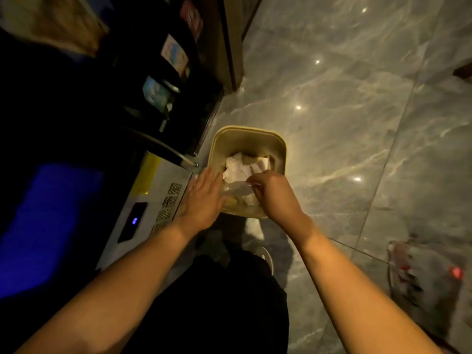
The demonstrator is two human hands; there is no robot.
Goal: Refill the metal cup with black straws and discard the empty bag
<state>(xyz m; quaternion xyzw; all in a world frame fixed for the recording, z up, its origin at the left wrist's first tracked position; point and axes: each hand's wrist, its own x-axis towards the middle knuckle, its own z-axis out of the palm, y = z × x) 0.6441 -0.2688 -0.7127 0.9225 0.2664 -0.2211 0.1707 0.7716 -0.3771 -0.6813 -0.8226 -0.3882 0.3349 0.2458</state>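
Nearest to the camera are two bare forearms that reach forward and down, over dark clothing and a shoe on the floor. The left hand (201,198) is flat, with the fingers stretched out and together; it grasps nothing and lies over the near left edge of the bin (249,135). The right hand (273,192) is curled, and its fingertips pinch the clear empty bag (236,189), which is crumpled and hangs between the two hands, just above the opening of the bin. Under the bag, inside the bin, lies white crumpled paper (238,167). The bin is beige, with rounded corners, and it stands on a grey marble floor (357,111) that shines with small points of light. To the left of the bin stands a white machine (150,208) with vent slots and a small blue display. Farther away on the left are dark shelves (163,72) with packets. The metal cup and the straws are not in view.
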